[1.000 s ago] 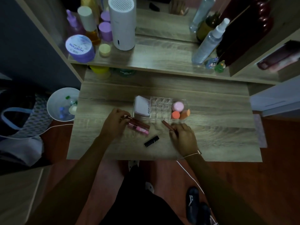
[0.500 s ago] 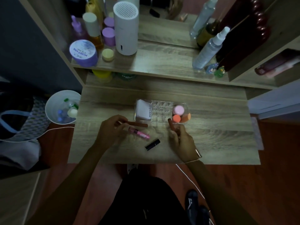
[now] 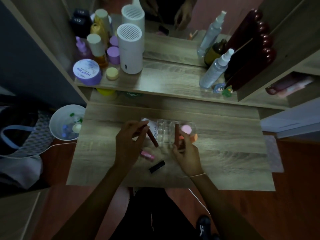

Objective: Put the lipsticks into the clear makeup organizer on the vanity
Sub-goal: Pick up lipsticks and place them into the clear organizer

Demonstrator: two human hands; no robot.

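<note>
Change from the earlier frames: both brown lipsticks, formerly low over the surface [image 3: 216,149], are now raised to the front edge of the clear makeup organizer [image 3: 164,130]; the pink lipstick [image 3: 147,154] and black lipstick [image 3: 156,166] are unmoved.

Left hand [image 3: 128,144]: grip closed on the upper end of a brown lipstick [image 3: 152,138], which is tilted, its free end pointing toward 5 o'clock, just at the organizer's front left corner.

Right hand [image 3: 187,154]: grip closed on the lower end of a second brown lipstick [image 3: 176,134], held nearly upright toward 12 o'clock, against the organizer's front wall; whether it is inside a compartment cannot be told.

Pink lipstick: lying flat at 6 o'clock from the organizer, partly hidden by the left hand. Black lipstick: lying flat just beyond it, between the two wrists.

Organizer contents: a white box [image 3: 153,127] at its left end, a pink sponge [image 3: 186,129] at its right.

Surroundings: wood-grain surface, dimly lit; a shelf [image 3: 164,80] at 12 o'clock carrying a white cylinder [image 3: 129,51], a purple jar [image 3: 87,71] and a spray bottle [image 3: 215,70]; a white bin [image 3: 65,124] at 9 o'clock on the floor.
</note>
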